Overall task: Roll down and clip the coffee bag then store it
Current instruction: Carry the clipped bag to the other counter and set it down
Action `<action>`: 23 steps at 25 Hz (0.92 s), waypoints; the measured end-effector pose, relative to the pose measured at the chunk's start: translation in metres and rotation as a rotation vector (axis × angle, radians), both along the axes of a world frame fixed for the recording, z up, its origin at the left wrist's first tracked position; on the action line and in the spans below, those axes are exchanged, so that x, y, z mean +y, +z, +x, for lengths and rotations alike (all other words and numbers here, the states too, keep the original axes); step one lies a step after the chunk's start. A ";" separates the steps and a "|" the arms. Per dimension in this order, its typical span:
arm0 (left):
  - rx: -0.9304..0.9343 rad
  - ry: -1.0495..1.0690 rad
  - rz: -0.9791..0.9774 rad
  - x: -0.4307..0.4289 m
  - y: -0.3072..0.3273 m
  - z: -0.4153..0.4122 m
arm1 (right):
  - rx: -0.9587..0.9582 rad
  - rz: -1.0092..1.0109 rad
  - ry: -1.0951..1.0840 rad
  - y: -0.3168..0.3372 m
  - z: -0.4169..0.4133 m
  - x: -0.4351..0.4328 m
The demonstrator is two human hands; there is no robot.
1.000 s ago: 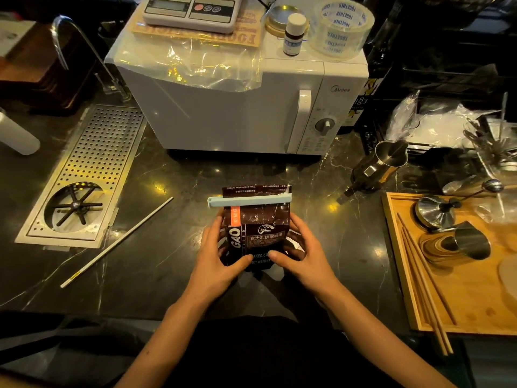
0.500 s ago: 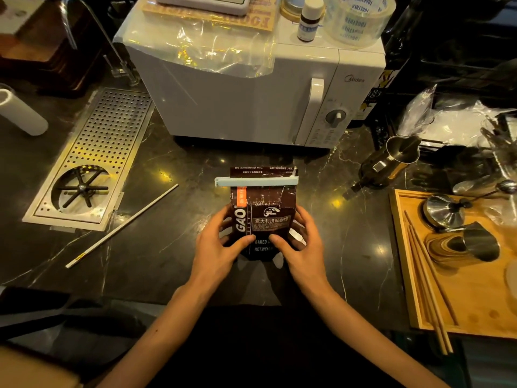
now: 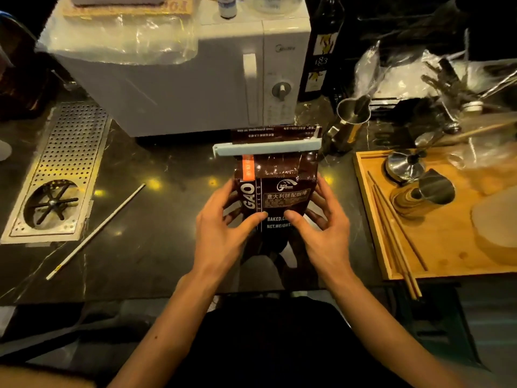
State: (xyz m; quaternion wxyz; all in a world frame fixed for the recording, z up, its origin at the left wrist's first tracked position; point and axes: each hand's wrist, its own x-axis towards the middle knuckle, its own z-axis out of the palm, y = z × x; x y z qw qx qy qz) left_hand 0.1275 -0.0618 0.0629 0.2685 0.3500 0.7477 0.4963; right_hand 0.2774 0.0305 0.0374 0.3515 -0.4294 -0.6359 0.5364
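Observation:
A dark brown coffee bag (image 3: 279, 180) stands upright on the black marble counter, in front of the microwave. A pale blue bar clip (image 3: 265, 148) is clamped across its folded top, and a strip of the bag shows above the clip. My left hand (image 3: 223, 231) grips the bag's lower left side, thumb on the front. On the lower right side my right hand (image 3: 321, 228) holds it the same way. The bag's base is hidden behind my hands.
A white microwave (image 3: 195, 88) stands close behind the bag. A steel milk jug (image 3: 349, 119) and a dark bottle (image 3: 321, 51) are to its right. A wooden tray (image 3: 372, 219) with steel tools and chopsticks lies right. A perforated steel drain grate (image 3: 70, 152) and a white stick (image 3: 95, 231) lie left.
The bag has shifted a little away from me toward the microwave, still held in both hands. The view has moved closer and tilted down.

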 end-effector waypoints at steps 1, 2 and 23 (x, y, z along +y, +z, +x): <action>0.007 -0.001 0.001 0.003 0.002 0.012 | 0.002 -0.002 -0.015 0.001 0.012 0.001; 0.006 -0.001 0.004 0.007 0.004 0.023 | 0.009 -0.005 -0.030 0.002 0.024 0.002; -0.297 -0.890 0.143 -0.002 0.028 0.152 | -0.018 0.166 -1.068 0.051 0.148 -0.167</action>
